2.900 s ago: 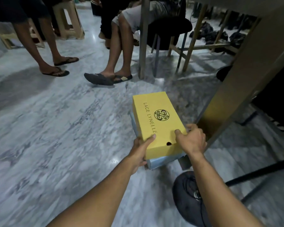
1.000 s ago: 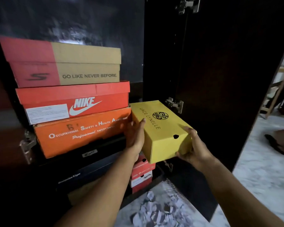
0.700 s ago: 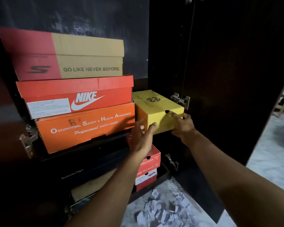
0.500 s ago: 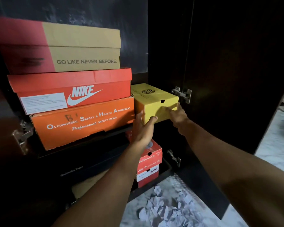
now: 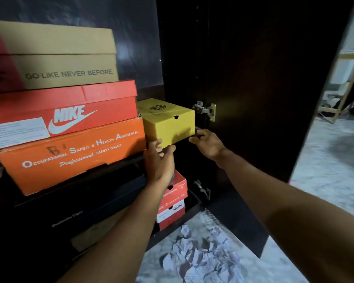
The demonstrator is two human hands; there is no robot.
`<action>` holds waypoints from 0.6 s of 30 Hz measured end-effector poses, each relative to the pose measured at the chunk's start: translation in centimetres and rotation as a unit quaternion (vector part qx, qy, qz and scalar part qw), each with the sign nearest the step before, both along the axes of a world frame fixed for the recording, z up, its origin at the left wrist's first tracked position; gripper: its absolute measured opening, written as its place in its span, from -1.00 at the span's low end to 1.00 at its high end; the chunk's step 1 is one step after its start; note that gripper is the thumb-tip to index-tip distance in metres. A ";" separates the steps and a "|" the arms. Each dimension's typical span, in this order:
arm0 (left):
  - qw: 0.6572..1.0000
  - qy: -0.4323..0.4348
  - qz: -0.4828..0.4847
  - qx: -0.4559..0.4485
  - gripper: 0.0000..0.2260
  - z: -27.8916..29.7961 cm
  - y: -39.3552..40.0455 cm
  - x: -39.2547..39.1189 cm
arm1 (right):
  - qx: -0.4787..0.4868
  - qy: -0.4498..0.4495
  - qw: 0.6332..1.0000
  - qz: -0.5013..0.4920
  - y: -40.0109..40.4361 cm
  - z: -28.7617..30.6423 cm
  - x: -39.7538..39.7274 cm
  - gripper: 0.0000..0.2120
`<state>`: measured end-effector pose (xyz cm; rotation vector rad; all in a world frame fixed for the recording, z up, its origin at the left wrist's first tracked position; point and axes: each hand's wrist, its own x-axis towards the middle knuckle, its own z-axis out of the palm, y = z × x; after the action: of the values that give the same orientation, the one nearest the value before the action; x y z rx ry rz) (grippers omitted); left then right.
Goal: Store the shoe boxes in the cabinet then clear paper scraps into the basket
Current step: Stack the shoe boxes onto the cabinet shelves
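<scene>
Left hand (image 5: 159, 160) with fingers loosely spread, its fingertips at the lower front edge of the yellow box (image 5: 168, 121); it touches rather than grasps. Right hand (image 5: 207, 142) just beside the box's lower right corner, fingers loosely curled and holding nothing; whether it meets the cardboard cannot be told. Compared with a second ago, when both hands carried the box in front of the cabinet, the box now sits on the shelf (image 5: 131, 158), pushed back so its front face lies behind that of the orange safety-shoe box (image 5: 70, 154) immediately to its left. The grasp has given way to a light push and the hands have come off the sides.

To the left, a stack of three: the orange box below, a red Nike box (image 5: 65, 113) on it, a tan box (image 5: 55, 56) on top. Beneath the shelf stand small red boxes (image 5: 173, 199) in the lower compartment. The cabinet door (image 5: 264, 99) stands open at right.

Paper scraps (image 5: 196, 256) lie in a heap on the marble floor (image 5: 325, 170) before the cabinet; no basket is in view.

Judgement: this box is effectively stored. Whether other boxes remain outside cannot be told; the scraps are not yet cleared.
</scene>
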<state>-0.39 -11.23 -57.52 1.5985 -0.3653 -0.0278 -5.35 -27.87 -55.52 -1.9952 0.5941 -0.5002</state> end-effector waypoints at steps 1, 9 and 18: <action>1.000 -0.007 -0.004 -0.007 -0.70 -0.2 -0.4 -1.0 | 0.004 -0.007 1.000 -0.001 0.0 -0.2 -1.6 -0.58; 0.983 -0.022 -0.173 0.053 -0.84 -4.3 -6.1 -13.0 | -0.034 -0.012 0.999 -0.007 -0.9 -3.6 -20.6 -0.66; 0.909 0.032 -0.385 0.155 -0.90 -12.2 -16.8 -32.3 | 0.016 0.069 0.970 -0.231 -6.6 -11.3 -46.4 -0.80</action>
<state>-32.66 -27.99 -69.68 1.6624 -0.9596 -0.7763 -51.71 -34.45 -66.86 -1.8683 1.1605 -0.6264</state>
